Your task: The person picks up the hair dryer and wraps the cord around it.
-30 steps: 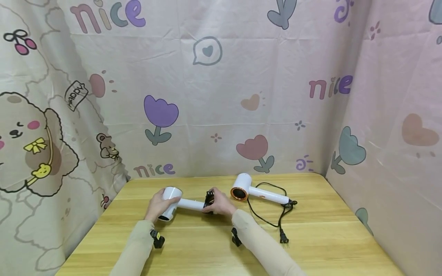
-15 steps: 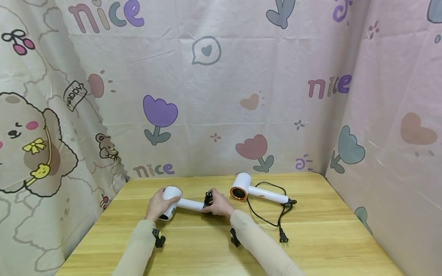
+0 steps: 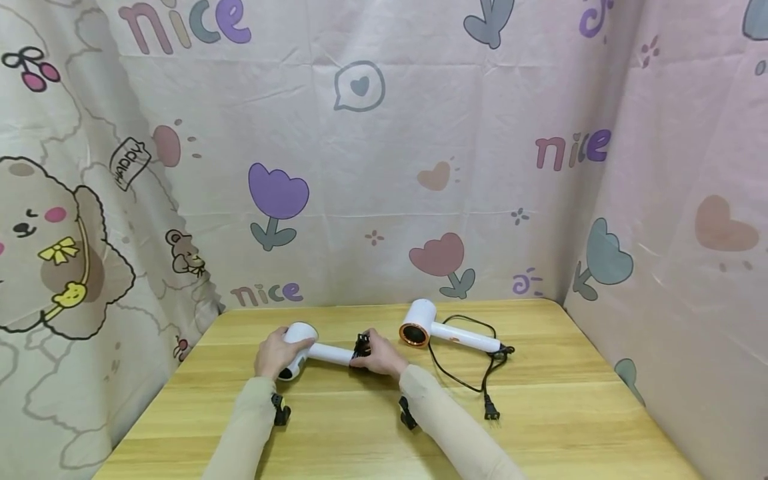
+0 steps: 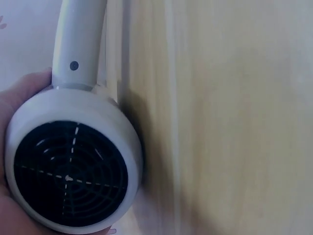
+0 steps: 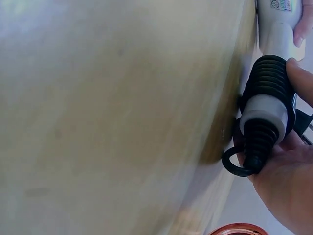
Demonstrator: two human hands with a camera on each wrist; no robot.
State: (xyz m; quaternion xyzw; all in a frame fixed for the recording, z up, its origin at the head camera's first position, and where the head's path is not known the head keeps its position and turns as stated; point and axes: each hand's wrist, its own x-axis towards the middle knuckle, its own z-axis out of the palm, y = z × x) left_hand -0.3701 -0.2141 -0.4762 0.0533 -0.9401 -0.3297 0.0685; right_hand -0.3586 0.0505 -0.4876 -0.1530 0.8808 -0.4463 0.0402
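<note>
A white hair dryer (image 3: 331, 355) lies on the left half of the table. My left hand (image 3: 276, 353) grips its head, thumb across the top; in the left wrist view the black grille (image 4: 71, 174) faces the camera, with the hand (image 4: 17, 210) around the rim. My right hand (image 3: 384, 355) holds the handle's end, where the black cord is wound. In the right wrist view the coiled cord (image 5: 269, 81) wraps the handle, a small loop (image 5: 234, 164) sticks out at the base, and the thumb of my right hand (image 5: 288, 171) presses on the coils.
A second white hair dryer (image 3: 465, 337) with a copper-coloured nozzle ring lies at the right, its black cord (image 3: 456, 381) looped loosely and its plug (image 3: 491, 408) toward the front. Patterned curtains (image 3: 360, 167) stand behind and beside the wooden table (image 3: 570, 413).
The left wrist and forearm have shifted slightly right, and the held dryer's head has tilted a little. The right hand's grip looks the same, and the second dryer has not moved.
</note>
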